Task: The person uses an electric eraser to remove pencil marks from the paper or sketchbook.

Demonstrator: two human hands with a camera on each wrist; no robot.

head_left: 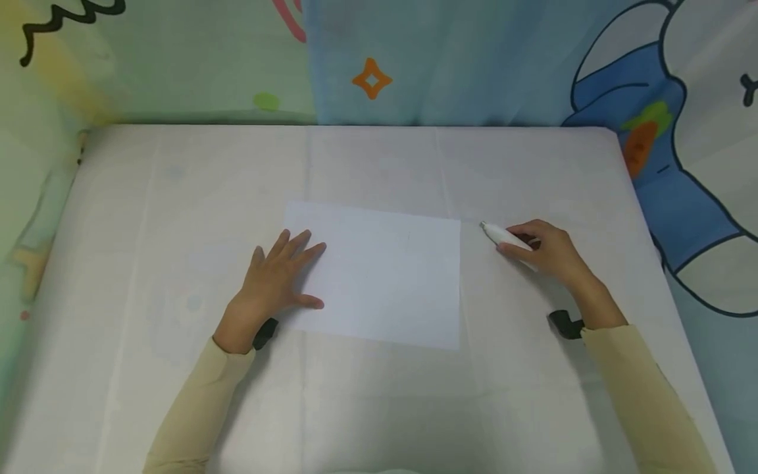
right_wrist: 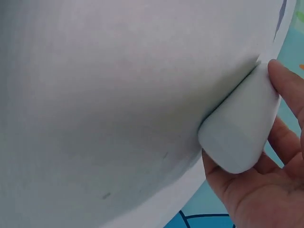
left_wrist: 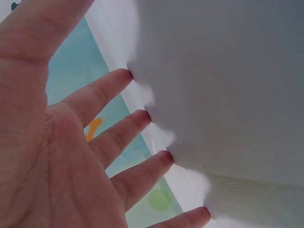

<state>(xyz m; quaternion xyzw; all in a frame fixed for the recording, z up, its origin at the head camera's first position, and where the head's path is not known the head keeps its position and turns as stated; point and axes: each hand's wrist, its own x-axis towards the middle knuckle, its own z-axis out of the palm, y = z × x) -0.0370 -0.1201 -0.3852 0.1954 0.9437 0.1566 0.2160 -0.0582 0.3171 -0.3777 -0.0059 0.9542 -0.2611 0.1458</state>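
Note:
A blank white sheet of paper (head_left: 385,280) lies slightly turned on the white-covered table. Over its left edge my left hand (head_left: 272,280) rests with fingers spread; the thumb and some fingers are on the paper. In the left wrist view the fingertips (left_wrist: 166,157) press down on the surface. To the right of the sheet, my right hand (head_left: 551,253) pinches a white, tapered, pen-like object (head_left: 501,236) between thumb and fingers. Its small greyish tip points left, toward the paper. The right wrist view shows the object's broad, rounded back end (right_wrist: 235,137); its exact kind is unclear.
A white cloth (head_left: 367,408) with fold creases covers the table. Behind it hangs a blue and green printed curtain (head_left: 450,66), which continues along both sides. Black wrist straps (head_left: 566,324) show at the sleeves.

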